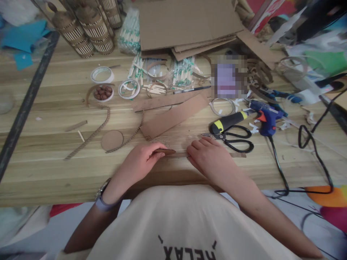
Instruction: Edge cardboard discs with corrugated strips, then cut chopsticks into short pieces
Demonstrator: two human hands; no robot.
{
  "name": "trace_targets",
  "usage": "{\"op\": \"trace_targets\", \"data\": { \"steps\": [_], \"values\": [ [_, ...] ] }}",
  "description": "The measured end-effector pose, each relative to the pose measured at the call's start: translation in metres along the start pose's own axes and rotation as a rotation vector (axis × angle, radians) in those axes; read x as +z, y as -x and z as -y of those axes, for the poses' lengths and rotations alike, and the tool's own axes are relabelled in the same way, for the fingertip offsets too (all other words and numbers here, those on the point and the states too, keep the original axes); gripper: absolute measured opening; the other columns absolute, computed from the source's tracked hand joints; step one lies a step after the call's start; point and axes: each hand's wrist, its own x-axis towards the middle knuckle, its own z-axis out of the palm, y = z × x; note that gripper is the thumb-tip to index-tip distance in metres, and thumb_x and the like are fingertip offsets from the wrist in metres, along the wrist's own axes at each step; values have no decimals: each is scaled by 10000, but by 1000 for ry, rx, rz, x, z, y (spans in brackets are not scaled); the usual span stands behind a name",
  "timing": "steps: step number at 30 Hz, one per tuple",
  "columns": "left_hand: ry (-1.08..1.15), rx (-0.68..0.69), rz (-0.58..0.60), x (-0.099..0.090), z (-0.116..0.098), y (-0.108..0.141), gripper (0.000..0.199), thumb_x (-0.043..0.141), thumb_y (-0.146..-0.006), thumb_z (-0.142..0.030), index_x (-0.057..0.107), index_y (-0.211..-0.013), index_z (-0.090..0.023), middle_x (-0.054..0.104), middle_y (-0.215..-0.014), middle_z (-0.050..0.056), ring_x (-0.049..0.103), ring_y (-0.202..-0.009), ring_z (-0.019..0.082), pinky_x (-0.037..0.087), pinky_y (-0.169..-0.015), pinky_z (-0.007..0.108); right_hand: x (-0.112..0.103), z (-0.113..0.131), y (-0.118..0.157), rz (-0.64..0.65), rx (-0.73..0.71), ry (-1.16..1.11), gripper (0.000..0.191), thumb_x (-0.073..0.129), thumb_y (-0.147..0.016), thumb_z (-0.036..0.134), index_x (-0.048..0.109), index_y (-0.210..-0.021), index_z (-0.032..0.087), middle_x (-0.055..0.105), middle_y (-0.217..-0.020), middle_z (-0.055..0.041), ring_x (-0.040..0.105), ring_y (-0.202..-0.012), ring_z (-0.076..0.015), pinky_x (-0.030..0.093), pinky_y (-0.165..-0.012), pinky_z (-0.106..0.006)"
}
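My left hand [143, 159] is closed, with thumb and fingers pinching a small brown cardboard piece [169, 152] seen nearly edge-on; its full shape is hidden. A thin cardboard strip [239, 155] runs from near that piece and under my right hand [207, 153], coming out on the far side. My right fingers are curled together over this strip, and the fingertips are partly hidden. Just beyond the right hand lie black-handled scissors [240, 144] and a yellow-black handled tool [229, 122]. A cardboard disc [112, 141] and a braided-looking strip [130, 139] lie left of my left hand.
A blue glue gun [267, 117] with a trailing black cord [279, 169] rests on the right. Ahead are a flat cardboard piece [173, 115], tape rolls [128, 89], a bowl rim [111, 94] around brown nuts, and stacked cardboard sheets [189, 25]. Decorated cylinders [92, 27] stand back left.
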Motion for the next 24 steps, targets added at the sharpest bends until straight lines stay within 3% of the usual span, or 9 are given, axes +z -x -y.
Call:
{"op": "trace_targets", "data": {
  "steps": [24],
  "values": [
    [-130, 28, -20, 8, -2, 1, 215, 555, -920, -161, 703, -1045, -254, 787, -927, 15, 738, -840, 233, 544, -711, 320, 1, -1, 2, 4, 13, -5, 89, 626, -905, 191, 671, -833, 166, 706, -842, -65, 643, -808, -225, 403, -882, -369]
  ]
}}
